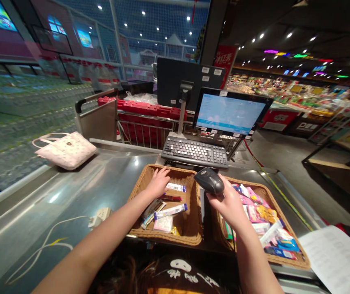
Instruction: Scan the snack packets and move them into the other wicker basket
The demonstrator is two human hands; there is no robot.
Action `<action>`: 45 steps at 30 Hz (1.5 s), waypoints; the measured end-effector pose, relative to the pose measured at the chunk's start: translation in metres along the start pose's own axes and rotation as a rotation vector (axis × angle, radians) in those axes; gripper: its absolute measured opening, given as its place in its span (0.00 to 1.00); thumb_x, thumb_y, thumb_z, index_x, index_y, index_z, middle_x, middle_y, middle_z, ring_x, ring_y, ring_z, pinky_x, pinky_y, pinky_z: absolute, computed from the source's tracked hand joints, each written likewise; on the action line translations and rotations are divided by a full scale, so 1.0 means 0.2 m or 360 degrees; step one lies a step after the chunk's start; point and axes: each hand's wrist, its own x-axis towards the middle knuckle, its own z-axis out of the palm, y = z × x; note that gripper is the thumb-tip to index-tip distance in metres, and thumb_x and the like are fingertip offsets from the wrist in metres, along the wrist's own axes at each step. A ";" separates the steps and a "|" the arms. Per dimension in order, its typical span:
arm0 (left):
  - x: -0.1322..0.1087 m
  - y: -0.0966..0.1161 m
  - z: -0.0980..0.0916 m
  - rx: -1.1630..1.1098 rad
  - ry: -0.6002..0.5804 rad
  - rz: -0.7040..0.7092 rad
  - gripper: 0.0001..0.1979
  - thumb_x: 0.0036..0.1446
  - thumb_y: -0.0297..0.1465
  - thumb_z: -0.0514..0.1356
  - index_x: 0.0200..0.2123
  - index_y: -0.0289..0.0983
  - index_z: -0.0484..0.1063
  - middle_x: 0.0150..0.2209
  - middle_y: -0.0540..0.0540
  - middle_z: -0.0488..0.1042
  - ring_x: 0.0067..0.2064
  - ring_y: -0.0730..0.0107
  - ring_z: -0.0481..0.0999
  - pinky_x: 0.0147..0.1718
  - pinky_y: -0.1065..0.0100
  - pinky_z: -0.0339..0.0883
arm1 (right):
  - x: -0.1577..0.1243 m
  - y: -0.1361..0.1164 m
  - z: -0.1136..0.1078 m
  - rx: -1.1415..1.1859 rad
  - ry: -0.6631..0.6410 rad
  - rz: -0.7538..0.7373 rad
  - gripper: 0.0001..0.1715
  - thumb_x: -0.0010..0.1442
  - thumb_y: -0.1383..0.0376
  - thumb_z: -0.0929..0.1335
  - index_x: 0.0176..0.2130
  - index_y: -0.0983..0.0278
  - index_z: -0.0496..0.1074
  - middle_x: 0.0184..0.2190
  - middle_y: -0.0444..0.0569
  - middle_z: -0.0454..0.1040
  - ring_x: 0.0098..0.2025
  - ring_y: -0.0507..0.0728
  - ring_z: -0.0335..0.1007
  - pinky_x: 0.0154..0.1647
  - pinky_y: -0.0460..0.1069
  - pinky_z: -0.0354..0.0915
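My right hand (227, 203) is closed round a dark handheld barcode scanner (209, 181), held above the gap between two wicker baskets. My left hand (157, 182) reaches into the left basket (193, 239), fingers curled down beside a small white-and-blue packet (175, 187); whether it grips anything is hidden. That basket holds a few toothpaste-like tubes (170, 211) and a pink packet (163, 223). The right basket (285, 222) is filled with several colourful small packets (262, 214).
A keyboard (195, 152) and a lit till screen (230, 113) stand behind the baskets. A pale handbag (66, 150) lies on the steel counter (71, 196) at left, near a white power strip (99, 217). A printed sheet (337, 259) lies at right. Red shopping trolley (144, 118) behind.
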 end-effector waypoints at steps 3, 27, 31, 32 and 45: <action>0.01 -0.02 0.04 0.0011 -0.0108 0.0037 0.08 0.47 0.23 0.66 0.32 0.36 0.72 0.64 0.33 0.65 0.70 0.49 0.54 0.66 0.39 0.43 | 0.01 -0.01 0.01 0.0015 -0.0048 -0.0001 0.24 0.55 0.64 0.68 0.52 0.63 0.70 0.55 0.57 0.72 0.62 0.66 0.65 0.63 0.64 0.62; 0.05 0.02 0.24 0.0350 -0.0250 0.0134 0.13 0.53 0.29 0.64 0.43 0.34 0.77 0.59 0.30 0.70 0.66 0.43 0.61 0.66 0.36 0.38 | 0.00 0.00 -0.06 0.0065 -0.0045 0.0097 0.25 0.54 0.67 0.67 0.53 0.63 0.69 0.56 0.56 0.71 0.61 0.65 0.65 0.63 0.63 0.61; 0.14 0.21 0.16 0.0157 -0.0121 0.0268 0.12 0.58 0.35 0.63 0.43 0.37 0.76 0.53 0.36 0.76 0.60 0.49 0.70 0.66 0.37 0.39 | -0.04 0.04 -0.16 0.0003 0.0034 0.0112 0.25 0.55 0.66 0.67 0.53 0.62 0.69 0.56 0.55 0.72 0.61 0.64 0.66 0.62 0.62 0.63; 0.17 0.27 0.15 0.0110 -0.0063 0.0334 0.12 0.59 0.36 0.62 0.43 0.37 0.76 0.56 0.36 0.74 0.61 0.50 0.69 0.66 0.37 0.39 | -0.05 0.06 -0.19 -0.0037 0.0068 0.0115 0.24 0.55 0.65 0.66 0.53 0.62 0.70 0.55 0.55 0.72 0.61 0.65 0.66 0.63 0.63 0.63; 0.54 0.96 0.15 -0.0089 -0.0083 0.0551 0.36 0.51 0.55 0.63 0.53 0.34 0.71 0.70 0.28 0.48 0.72 0.43 0.46 0.65 0.35 0.40 | -0.22 0.33 -0.60 -0.0416 0.0451 0.0236 0.26 0.56 0.57 0.68 0.52 0.66 0.73 0.56 0.61 0.72 0.61 0.68 0.67 0.61 0.63 0.65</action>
